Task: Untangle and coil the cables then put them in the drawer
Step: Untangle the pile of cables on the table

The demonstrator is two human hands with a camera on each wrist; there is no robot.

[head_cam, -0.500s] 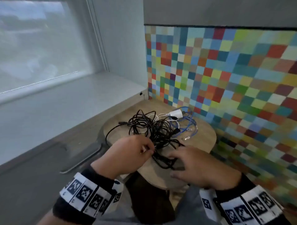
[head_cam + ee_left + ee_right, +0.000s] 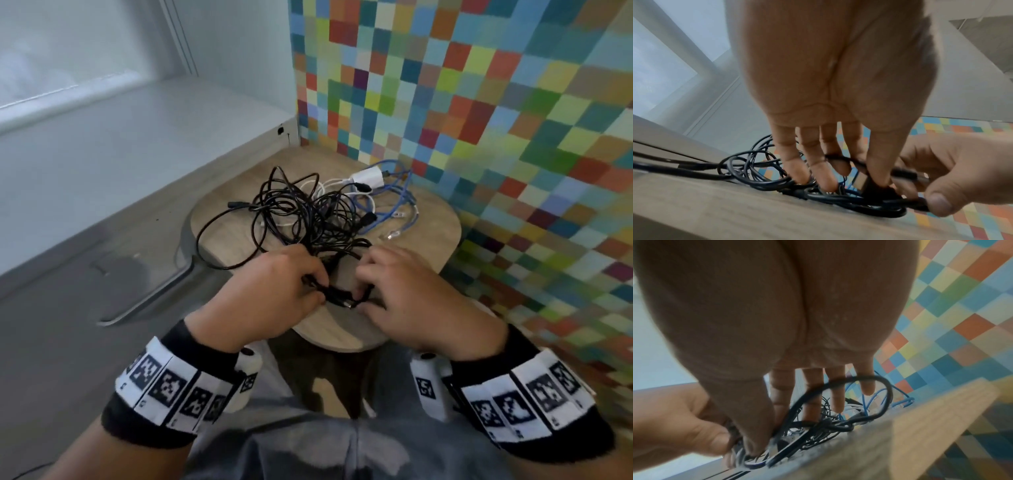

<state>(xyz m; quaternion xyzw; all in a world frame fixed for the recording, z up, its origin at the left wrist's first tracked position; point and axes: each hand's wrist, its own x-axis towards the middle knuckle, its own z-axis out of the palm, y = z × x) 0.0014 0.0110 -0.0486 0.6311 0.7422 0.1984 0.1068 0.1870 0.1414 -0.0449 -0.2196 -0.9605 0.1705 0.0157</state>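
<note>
A tangle of black cables [image 2: 301, 212] lies on a small round wooden table [image 2: 431, 222], mixed with blue cables [image 2: 394, 205] and a white cable with a white adapter [image 2: 368, 178] at the far side. My left hand [image 2: 274, 291] and right hand [image 2: 407, 294] meet at the near edge of the tangle. Both pinch the same black cable end [image 2: 339, 296] between thumb and fingers. In the left wrist view the left hand's fingers [image 2: 818, 170] dig into the black cables [image 2: 764, 172]. The right wrist view shows a black loop [image 2: 869, 392] across the right hand's fingers [image 2: 812, 402].
A wall of coloured squares [image 2: 479, 102] stands right behind and beside the table. A white window ledge [image 2: 120, 144] runs along the left, with a grey floor [image 2: 51, 325] below it. My grey-clad lap [image 2: 308, 452] is under the near table edge.
Both hands have closed in on each other at the near edge of the tangle and now pinch one black cable end together. The view has tilted down slightly.
</note>
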